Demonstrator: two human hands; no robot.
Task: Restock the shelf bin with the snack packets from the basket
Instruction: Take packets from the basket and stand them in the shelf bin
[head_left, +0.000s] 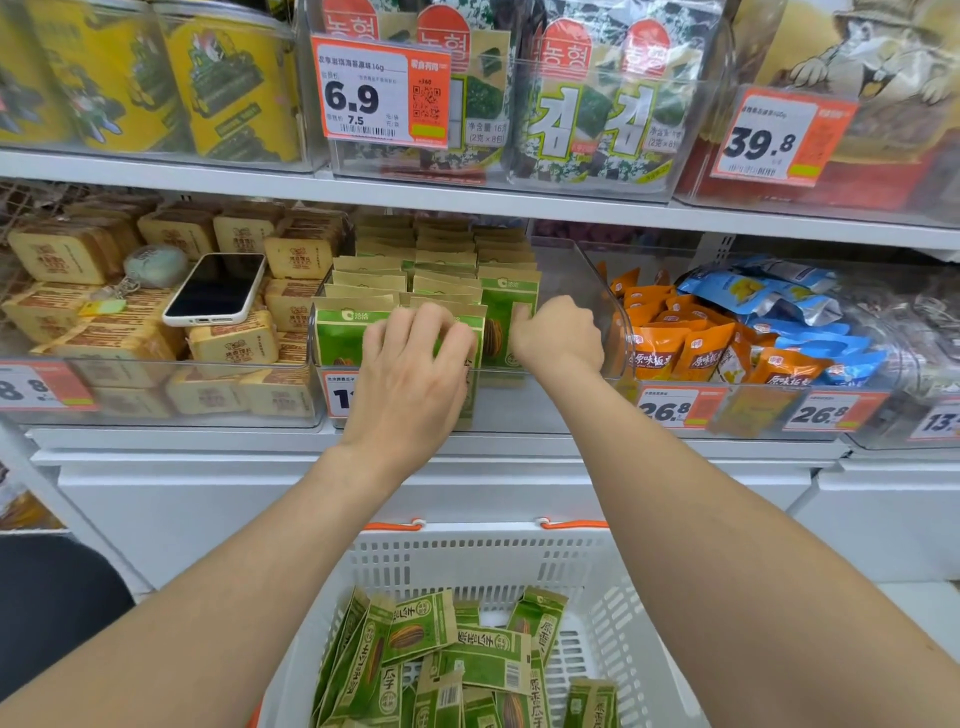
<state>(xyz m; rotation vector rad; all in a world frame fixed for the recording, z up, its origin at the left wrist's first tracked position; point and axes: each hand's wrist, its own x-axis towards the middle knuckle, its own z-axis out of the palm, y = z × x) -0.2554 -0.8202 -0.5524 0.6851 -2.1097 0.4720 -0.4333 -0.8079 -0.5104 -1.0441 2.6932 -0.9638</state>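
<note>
- On the middle shelf of a shop display, straight ahead, a clear shelf bin (587, 291) holds green and brown snack packets (441, 260) standing upright in three rows, front to back
- The left hand (410, 364) reaches in over the front of the bin; its fingers curl down over the top edge of the middle row's front packet (462, 313) and grip it
- The right hand (558, 332) is just beside it, at the right row; its fingers are curled and pinch the side edge of the right front packet (498, 322)
- To the right of that row, part of the bin stands unfilled, and the clear wall shows through
- Below both forearms, near the bottom of the view, a white slotted basket (467, 561) with orange handles (395, 526) holds a loose heap of packets (467, 654) of the same green kind, lying flat and at mixed angles
- In the bin to the left, a phone (215, 288) in a pale case lies face up on stacked tan packets (62, 254), with a round fluffy keyring (155, 265) beside it
- In the bin to the right lie orange packets (670, 343) and blue packets (769, 296)
- On the shelf above, an orange and white price tag (379, 93) reads 6.9, in front of seaweed packs (597, 119)
</note>
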